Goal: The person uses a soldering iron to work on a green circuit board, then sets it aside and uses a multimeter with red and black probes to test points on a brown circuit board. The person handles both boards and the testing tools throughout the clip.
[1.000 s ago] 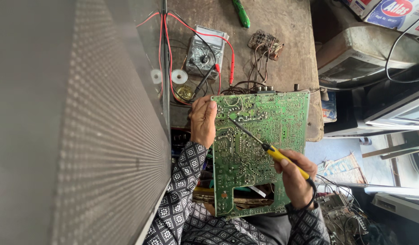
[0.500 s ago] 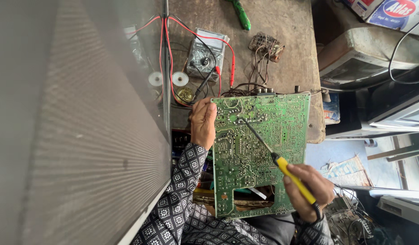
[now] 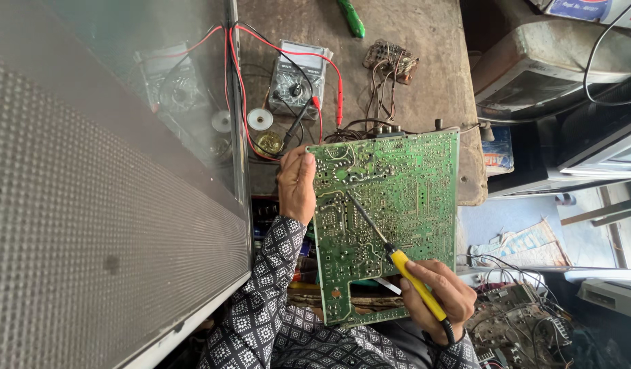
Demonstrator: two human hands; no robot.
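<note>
My left hand [image 3: 296,183] grips the green circuit board [image 3: 390,219] by its left edge — right hand [image 3: 435,295] clenched on the yellow-handled soldering iron [image 3: 416,283], tip on the board.

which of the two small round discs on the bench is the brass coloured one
The brass disc, lying nearer the left hand; the white disc sits just beyond it, beside the multimeter.

A green circuit board [image 3: 390,219] stands tilted, solder side up, a yellow-handled soldering iron [image 3: 397,263] seemingly touching it.
</note>
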